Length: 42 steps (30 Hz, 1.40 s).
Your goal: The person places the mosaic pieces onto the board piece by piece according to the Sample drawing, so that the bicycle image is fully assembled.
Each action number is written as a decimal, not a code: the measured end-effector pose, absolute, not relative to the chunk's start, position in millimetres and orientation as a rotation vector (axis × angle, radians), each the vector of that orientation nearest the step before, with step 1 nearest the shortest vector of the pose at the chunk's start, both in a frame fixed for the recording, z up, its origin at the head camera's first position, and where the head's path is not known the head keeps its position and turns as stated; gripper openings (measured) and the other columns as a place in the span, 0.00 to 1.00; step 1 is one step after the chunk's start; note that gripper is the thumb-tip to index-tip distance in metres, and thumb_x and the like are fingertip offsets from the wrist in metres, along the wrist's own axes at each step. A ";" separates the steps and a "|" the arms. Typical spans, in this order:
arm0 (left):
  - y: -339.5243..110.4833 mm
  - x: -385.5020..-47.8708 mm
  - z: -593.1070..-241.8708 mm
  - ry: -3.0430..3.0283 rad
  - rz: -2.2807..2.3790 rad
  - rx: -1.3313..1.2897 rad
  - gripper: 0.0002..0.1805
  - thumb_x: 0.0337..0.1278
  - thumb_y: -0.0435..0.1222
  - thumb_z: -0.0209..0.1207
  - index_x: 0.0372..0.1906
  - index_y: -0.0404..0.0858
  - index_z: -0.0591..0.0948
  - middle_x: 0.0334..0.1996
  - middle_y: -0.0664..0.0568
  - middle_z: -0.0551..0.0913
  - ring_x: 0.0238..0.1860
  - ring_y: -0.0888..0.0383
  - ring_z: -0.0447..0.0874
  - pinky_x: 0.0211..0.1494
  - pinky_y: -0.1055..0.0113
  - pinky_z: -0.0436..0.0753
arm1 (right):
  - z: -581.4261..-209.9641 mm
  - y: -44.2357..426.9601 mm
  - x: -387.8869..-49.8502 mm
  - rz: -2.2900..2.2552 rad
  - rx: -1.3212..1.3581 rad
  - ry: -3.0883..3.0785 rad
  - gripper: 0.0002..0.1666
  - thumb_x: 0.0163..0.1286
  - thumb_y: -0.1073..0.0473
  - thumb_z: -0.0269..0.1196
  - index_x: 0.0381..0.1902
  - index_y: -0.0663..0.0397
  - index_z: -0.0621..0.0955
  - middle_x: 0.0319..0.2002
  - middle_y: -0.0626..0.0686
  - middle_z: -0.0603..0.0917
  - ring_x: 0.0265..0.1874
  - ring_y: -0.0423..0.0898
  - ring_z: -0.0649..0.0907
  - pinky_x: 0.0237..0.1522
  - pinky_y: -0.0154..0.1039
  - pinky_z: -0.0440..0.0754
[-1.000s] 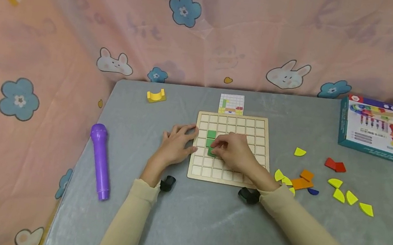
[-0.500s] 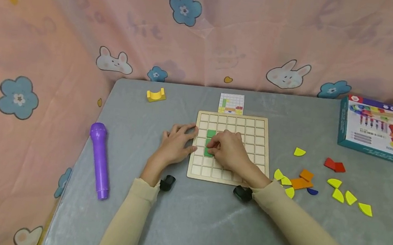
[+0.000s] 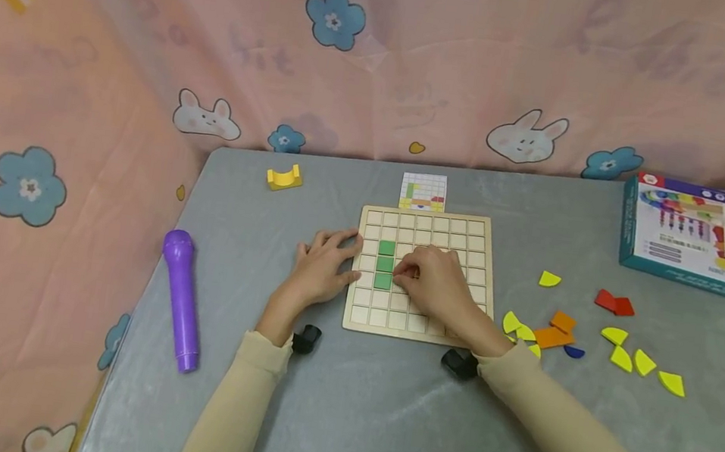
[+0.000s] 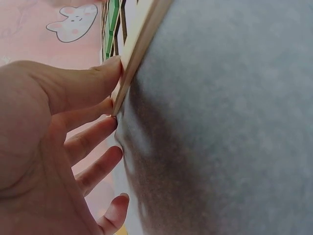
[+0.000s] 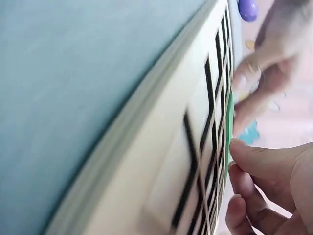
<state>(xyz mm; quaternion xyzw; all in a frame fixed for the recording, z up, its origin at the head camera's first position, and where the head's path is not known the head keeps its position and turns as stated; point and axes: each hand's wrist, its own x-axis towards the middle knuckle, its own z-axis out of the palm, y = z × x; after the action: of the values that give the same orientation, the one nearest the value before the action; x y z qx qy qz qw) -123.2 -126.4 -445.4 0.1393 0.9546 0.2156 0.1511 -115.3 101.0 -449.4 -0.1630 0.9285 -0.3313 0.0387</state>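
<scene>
On the table lies a square wooden grid board [image 3: 417, 325]. Three green square tiles [image 3: 385, 264] sit flat in one column of its left part. My left hand [image 3: 322, 270] rests at the board's left edge; the left wrist view shows the thumb [image 4: 105, 78] against the rim and the other fingers spread below. My right hand [image 3: 433, 285] is over the board with fingers curled, its fingertips just right of the lower green tiles. Nothing shows between its thumb [image 5: 259, 159] and forefinger. A small printed pattern card [image 3: 423, 192] touches the board's far edge.
Right of the board lie several yellow quarter-circle pieces [image 3: 621, 359], orange pieces [image 3: 552, 338], red pieces [image 3: 624, 306] and a blue half-circle [image 3: 573, 352]. A game box [image 3: 711, 241] stands far right. Left are a purple toy microphone [image 3: 181, 301] and a yellow arch block [image 3: 284, 178].
The lowest green tile, tilted under my right fingertips a second ago, now lies flat in line with the other two. My right hand has drawn slightly right, off the tiles. The left hand stays put.
</scene>
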 end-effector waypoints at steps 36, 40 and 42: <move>-129.6 -122.7 -446.4 2.744 0.648 0.406 0.35 0.76 0.45 0.62 0.82 0.48 0.68 0.85 0.53 0.59 0.82 0.44 0.55 0.65 0.42 0.58 | -431.2 226.6 -75.1 -0.940 -0.186 2.701 0.14 0.73 0.61 0.71 0.53 0.62 0.89 0.36 0.55 0.80 0.36 0.50 0.76 0.32 0.38 0.71; -128.9 -122.7 -446.4 2.744 0.640 0.401 0.34 0.76 0.45 0.63 0.82 0.48 0.68 0.85 0.54 0.59 0.82 0.45 0.55 0.65 0.42 0.58 | -428.1 204.3 -88.3 -1.048 -0.253 2.750 0.10 0.72 0.62 0.71 0.48 0.63 0.90 0.33 0.55 0.79 0.33 0.50 0.74 0.33 0.39 0.69; -128.0 -122.9 -445.9 2.739 0.644 0.404 0.34 0.76 0.45 0.63 0.82 0.48 0.69 0.85 0.54 0.59 0.82 0.45 0.55 0.65 0.42 0.58 | -428.7 192.2 -95.9 -1.090 -0.266 2.760 0.07 0.72 0.63 0.71 0.44 0.62 0.90 0.30 0.54 0.78 0.30 0.49 0.74 0.32 0.38 0.68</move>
<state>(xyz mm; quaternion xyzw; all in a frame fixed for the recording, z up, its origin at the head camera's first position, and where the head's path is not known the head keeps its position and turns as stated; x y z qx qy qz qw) -122.9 -128.0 -445.9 0.1405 0.9529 0.2239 0.1490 -95.9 192.2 -428.7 -0.0891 0.9234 -0.3645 0.0811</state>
